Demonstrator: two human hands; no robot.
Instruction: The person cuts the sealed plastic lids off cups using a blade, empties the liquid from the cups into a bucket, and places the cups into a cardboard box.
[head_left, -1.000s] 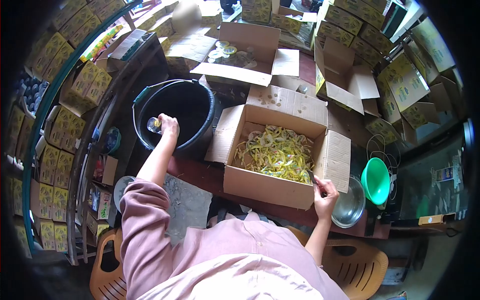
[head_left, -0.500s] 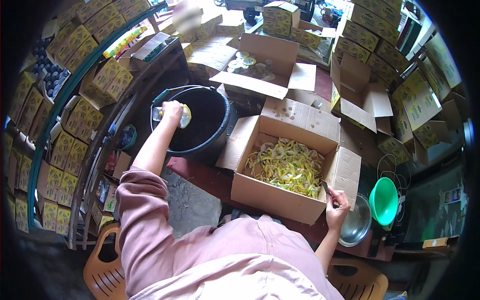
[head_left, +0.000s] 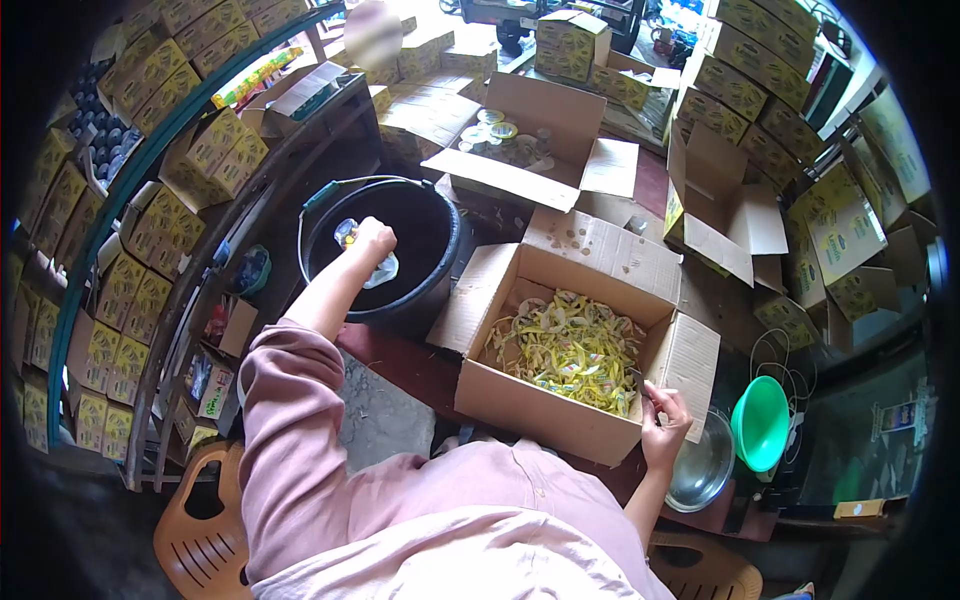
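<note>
A: Which structures dominate the view?
B: A long shelf (head_left: 215,265) at the left bears stacked printed cartons (head_left: 235,150). On the table, the nearer open cardboard box (head_left: 540,410) has its flaps spread; a second open box (head_left: 550,112), behind it, holds round, pale-topped cups (head_left: 503,130).

A: And the dark vessel?
B: A black bucket (head_left: 425,215), upright, to the left of the nearer box, its handle lying toward the left side of the rim.

A: What occupies the nearer box?
B: A loose heap of yellow and clear strips (head_left: 565,350), spread over its floor.

A: Which smaller vessels appear?
B: A green bowl (head_left: 760,425), tilted, and a shiny round bowl (head_left: 705,465) just left of it, near the right hand.

A: Describe the hands.
B: The left hand (head_left: 370,240) is above the bucket's opening, fingers closed around a clear container (head_left: 383,272). Clear material shows on both sides of the fist; whether it is one piece or two cannot be told. The right hand (head_left: 665,410), at the nearer box's right front corner, pinches a thin dark tool (head_left: 643,383); its contact with the cardboard is unclear.
</note>
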